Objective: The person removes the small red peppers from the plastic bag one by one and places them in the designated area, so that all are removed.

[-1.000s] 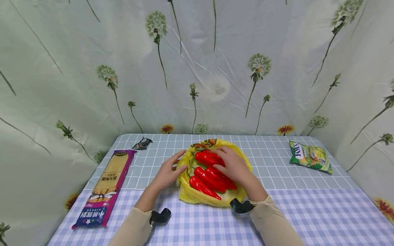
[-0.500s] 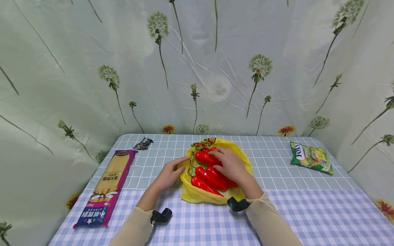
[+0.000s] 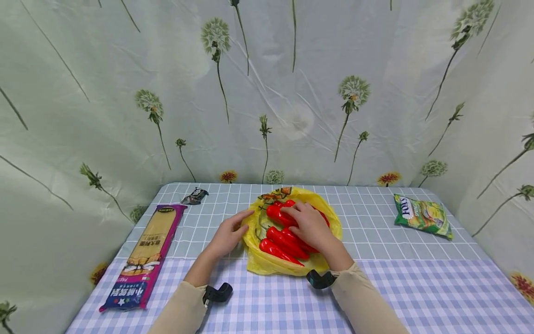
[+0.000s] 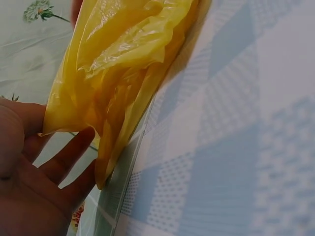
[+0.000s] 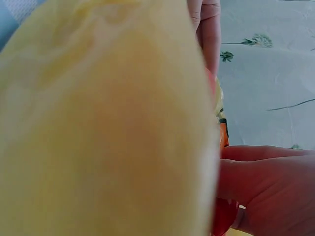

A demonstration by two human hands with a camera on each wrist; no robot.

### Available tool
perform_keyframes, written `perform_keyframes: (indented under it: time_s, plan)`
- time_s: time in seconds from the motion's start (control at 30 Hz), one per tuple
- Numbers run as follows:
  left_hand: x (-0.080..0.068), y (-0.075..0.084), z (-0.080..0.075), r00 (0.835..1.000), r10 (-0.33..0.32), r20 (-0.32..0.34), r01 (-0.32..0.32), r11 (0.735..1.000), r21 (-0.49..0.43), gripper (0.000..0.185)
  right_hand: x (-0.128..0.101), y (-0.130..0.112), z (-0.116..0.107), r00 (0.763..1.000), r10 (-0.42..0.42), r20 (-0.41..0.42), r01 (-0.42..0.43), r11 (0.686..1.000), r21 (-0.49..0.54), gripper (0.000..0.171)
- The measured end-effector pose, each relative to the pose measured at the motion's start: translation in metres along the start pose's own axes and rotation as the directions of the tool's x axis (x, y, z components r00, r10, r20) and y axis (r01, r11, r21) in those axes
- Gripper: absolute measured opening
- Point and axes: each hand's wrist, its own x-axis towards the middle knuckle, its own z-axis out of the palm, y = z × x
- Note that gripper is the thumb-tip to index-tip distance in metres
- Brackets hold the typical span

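Observation:
A yellow plastic bag (image 3: 333,222) lies wide open on the table with several glossy red chili peppers (image 3: 276,250) in it. My right hand (image 3: 312,227) reaches in over the bag's right side, fingers over the upper pepper (image 3: 275,214) and thumb on its near side. In the right wrist view the bag wall (image 5: 108,123) hides much of this; a pepper (image 5: 225,216) shows below that hand (image 5: 275,184). At the bag's left edge my left hand (image 3: 227,234) has its thumb and fingers spread apart. The left wrist view has these fingers (image 4: 64,157) along the yellow plastic (image 4: 118,54).
A long pasta packet (image 3: 143,257) lies at the left, with a small black wrapper (image 3: 194,196) behind it. A green candy bag (image 3: 423,215) is at the far right. Blue checked cloth (image 3: 267,301) covers the near table; a floral curtain (image 3: 292,93) hangs behind.
My right hand has lowered slightly and come left, fingers closer around the upper pepper. Another stretch of red now shows right of it. The left hand stays about where it was.

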Motion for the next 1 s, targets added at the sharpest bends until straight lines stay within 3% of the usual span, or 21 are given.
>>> perform_keyframes:
  time_s: [0.27, 0.67, 1.0]
  plan:
    - [0.000, -0.004, -0.001, 1.000, -0.001, -0.004, 0.001, 0.998, -0.062, 0.049, -0.006, -0.001, -0.001, 1.000, -0.011, -0.029, 0.010, 1.000, -0.019, 0.055]
    - [0.000, -0.010, 0.007, 0.998, 0.054, 0.013, -0.051, 0.986, -0.162, 0.045, -0.017, 0.016, -0.017, 0.995, -0.027, -0.100, 0.037, 0.995, 0.096, 0.047]
    - [-0.004, -0.016, 0.008, 0.993, 0.102, 0.053, -0.092, 0.981, -0.173, 0.046, -0.022, 0.038, -0.040, 0.979, -0.024, -0.204, 0.055, 0.987, 0.150, 0.047]
